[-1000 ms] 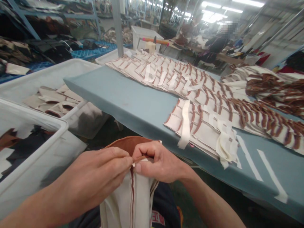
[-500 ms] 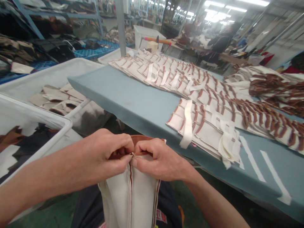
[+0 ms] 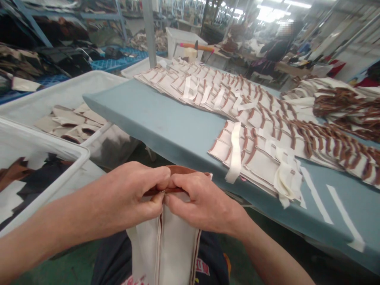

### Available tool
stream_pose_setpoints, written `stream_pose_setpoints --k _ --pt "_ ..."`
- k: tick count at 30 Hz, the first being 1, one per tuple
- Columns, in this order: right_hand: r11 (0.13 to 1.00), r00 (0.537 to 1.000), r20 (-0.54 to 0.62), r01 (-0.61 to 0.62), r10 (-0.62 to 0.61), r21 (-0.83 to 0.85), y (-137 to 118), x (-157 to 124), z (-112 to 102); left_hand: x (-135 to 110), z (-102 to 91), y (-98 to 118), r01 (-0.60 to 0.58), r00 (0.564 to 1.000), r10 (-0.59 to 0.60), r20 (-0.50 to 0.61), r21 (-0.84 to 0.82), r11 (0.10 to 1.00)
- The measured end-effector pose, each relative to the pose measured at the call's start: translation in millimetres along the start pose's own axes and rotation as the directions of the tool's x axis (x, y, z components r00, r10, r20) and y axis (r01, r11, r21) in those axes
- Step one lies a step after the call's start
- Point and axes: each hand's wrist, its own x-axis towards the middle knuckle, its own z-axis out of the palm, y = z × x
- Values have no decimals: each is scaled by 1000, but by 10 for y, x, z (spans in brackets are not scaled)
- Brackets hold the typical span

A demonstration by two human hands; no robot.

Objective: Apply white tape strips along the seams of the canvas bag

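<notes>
A white sewn piece (image 3: 178, 241) with a brown inner face and a seam down its middle hangs over my lap. Its top edge is pinched between the fingers and thumb of my left hand (image 3: 142, 194), just left of the seam. On the other side of that seam, my right hand (image 3: 196, 198) grips the same edge. The fingertips of both hands meet at the seam's top. The brown inside shows as an arc behind my fingers. What lies right under the fingertips is hidden.
On the blue-covered table (image 3: 142, 114) lie overlapping rows of similar white-and-brown pieces (image 3: 255, 103). A nearer stack (image 3: 264, 170) bears white strips, with loose strips (image 3: 316, 196) beside it. White bins (image 3: 80, 154) holding pieces stand at left. A person (image 3: 274, 49) is in the background.
Both hands stay at the top of the seam, their fingers shifting slightly closer over the edge. The lower part of the piece has swung a little. The camera view has tilted slightly.
</notes>
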Motion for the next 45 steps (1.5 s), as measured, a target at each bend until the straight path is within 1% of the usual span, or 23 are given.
stream_pose_setpoints --k 3,6,9,12,14,16,18,22,26,29,32,33,35,38,39,41,43,45 --pt "1000 994 -113 -3 0 -22 22 -34 31 -33 41 -36 18 999 -19 -41 -23 1000" --pt "993 976 -196 73 -90 -92 71 -48 44 -63 56 -94 53 998 -55 -38 -57 997" --pt "956 955 -202 167 -217 -240 134 -48 61 -96 57 -137 73 997 -76 -34 -68 995" --pt "903 932 -187 226 -309 -365 182 -46 86 -126 54 -154 83 996 -85 -28 -72 994" --pt "878 919 -183 252 -349 -407 193 -40 99 -141 53 -155 91 995 -93 -26 -69 993" --pt "886 916 -191 260 -352 -385 185 -29 105 -148 56 -151 94 995 -96 -24 -70 993" --pt "924 927 -216 238 -308 -300 164 -17 108 -148 61 -140 90 995 -92 -27 -75 993" --pt "983 954 -251 138 -165 -121 112 -4 125 -137 78 -110 67 996 -70 -60 -47 997" --pt "995 966 -243 71 -87 -73 84 -3 157 -132 89 -73 58 995 -55 -78 31 998" --pt "999 970 -238 41 -45 -20 67 5 168 -131 83 -29 6 995 5 -97 113 994" --pt "998 977 -210 -28 40 64 35 19 157 -138 89 3 -58 988 87 -130 211 976" --pt "996 977 -199 -59 71 64 21 23 151 -143 100 1 -76 984 110 -142 228 971" --pt "995 977 -193 -95 94 6 -6 29 138 -157 141 -29 -117 971 163 -176 245 962" --pt "992 978 -202 -80 59 -97 -40 26 114 -186 221 -121 -167 947 245 -210 330 929" --pt "992 979 -199 -72 51 -102 -49 21 100 -197 241 -154 -180 941 269 -202 374 910" --pt "995 985 -156 -83 73 -58 -65 9 58 -222 254 -204 -216 941 304 -147 431 876" --pt "991 989 -73 -126 130 48 -76 -4 2 -251 225 -219 -259 948 313 -63 422 869" --pt "958 981 35 -196 193 211 -74 -13 -53 -285 166 -196 -261 960 281 6 387 884"
